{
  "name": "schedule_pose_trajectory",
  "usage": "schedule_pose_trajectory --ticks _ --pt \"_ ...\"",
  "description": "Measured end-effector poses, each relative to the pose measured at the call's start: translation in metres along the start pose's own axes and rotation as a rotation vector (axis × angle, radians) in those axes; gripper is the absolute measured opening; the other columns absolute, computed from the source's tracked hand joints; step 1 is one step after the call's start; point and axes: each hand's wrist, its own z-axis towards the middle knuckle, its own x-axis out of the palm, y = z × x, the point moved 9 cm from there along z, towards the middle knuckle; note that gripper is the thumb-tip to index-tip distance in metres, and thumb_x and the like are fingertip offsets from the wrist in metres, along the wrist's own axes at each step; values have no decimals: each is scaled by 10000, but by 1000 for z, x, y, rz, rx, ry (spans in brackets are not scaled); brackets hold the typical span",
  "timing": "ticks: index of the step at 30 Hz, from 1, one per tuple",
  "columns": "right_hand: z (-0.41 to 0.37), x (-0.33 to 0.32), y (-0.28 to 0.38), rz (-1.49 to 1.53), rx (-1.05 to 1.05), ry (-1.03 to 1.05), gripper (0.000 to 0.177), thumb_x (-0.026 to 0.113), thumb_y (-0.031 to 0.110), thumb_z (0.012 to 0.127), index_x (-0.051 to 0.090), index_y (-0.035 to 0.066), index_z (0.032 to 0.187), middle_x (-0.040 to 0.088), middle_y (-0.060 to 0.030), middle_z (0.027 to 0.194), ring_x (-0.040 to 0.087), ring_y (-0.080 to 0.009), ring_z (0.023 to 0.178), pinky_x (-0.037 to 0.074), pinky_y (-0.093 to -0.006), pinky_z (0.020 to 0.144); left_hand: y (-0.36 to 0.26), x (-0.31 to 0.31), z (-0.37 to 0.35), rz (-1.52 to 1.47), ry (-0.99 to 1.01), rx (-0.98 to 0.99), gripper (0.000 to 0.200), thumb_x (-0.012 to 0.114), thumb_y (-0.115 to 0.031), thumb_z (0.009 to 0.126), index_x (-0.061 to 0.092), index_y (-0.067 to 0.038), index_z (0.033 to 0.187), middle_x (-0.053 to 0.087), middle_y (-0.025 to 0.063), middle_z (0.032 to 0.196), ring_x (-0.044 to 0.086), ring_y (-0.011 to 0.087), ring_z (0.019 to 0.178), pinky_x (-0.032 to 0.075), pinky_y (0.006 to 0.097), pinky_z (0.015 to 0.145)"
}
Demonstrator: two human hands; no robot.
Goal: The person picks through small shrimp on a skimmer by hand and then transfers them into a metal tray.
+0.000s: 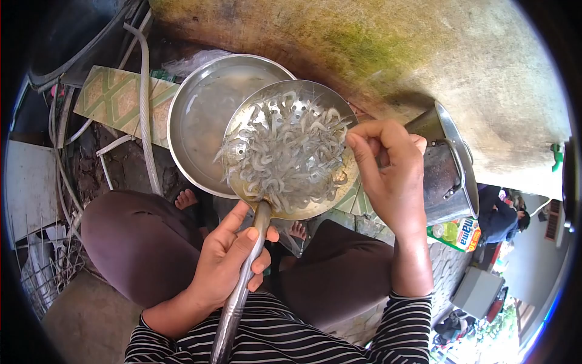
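A heap of small grey raw shrimp (291, 145) lies in a round perforated metal skimmer (322, 207). My left hand (227, 261) is wrapped round the skimmer's handle close to the bowl, holding it level over my lap. At the skimmer's right rim, my right hand (388, 164) pinches with thumb and forefinger by the edge of the heap. Whatever sits between those fingertips is too small to make out. Partly behind the skimmer, to the left, stands a wide metal basin (197, 124) of cloudy water.
A metal pot (445, 182) with side handles stands on the right, near a green printed pouch (459, 235). A pale hose (146, 109) hangs on the left over a patterned tile (118, 100). Beyond the basin rises a stained wall (339, 42). Farther right is another person (506, 219).
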Motion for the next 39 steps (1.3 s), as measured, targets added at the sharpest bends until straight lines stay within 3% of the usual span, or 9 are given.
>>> schedule_pose_trajectory --ticks 4,6,9,24,39 --pt "-2 1 1 15 -10 58 53 639 79 738 600 106 761 560 -21 711 533 -185 640 257 -318 654 1 0 1 2 -5 -1 500 408 -126 927 176 -108 1370 519 130 970 475 91 584 427 193 392" --pt "-8 18 11 -81 -128 244 45 635 97 729 604 119 754 511 -17 673 517 -183 652 256 -327 651 1 0 1 -1 -8 -2 497 408 -125 927 182 -112 1369 520 131 969 475 92 583 426 194 392" --pt "-12 26 14 -181 -180 227 45 636 118 737 627 108 779 467 -21 648 455 -169 614 241 -318 651 2 -1 1 -8 -12 -3 493 410 -123 926 191 -119 1368 520 133 968 476 93 582 424 195 391" --pt "-9 32 16 -378 -139 45 132 684 205 697 598 123 754 439 -28 694 467 -193 656 242 -339 670 2 -1 2 -7 -11 1 495 413 -131 926 186 -110 1365 521 133 963 482 96 583 425 197 388" --pt "-9 20 17 -339 -140 -4 101 640 127 679 540 118 665 426 -30 661 471 -192 685 259 -356 654 0 0 1 -3 -19 -2 497 401 -115 927 171 -98 1368 522 129 967 477 94 587 431 200 394"
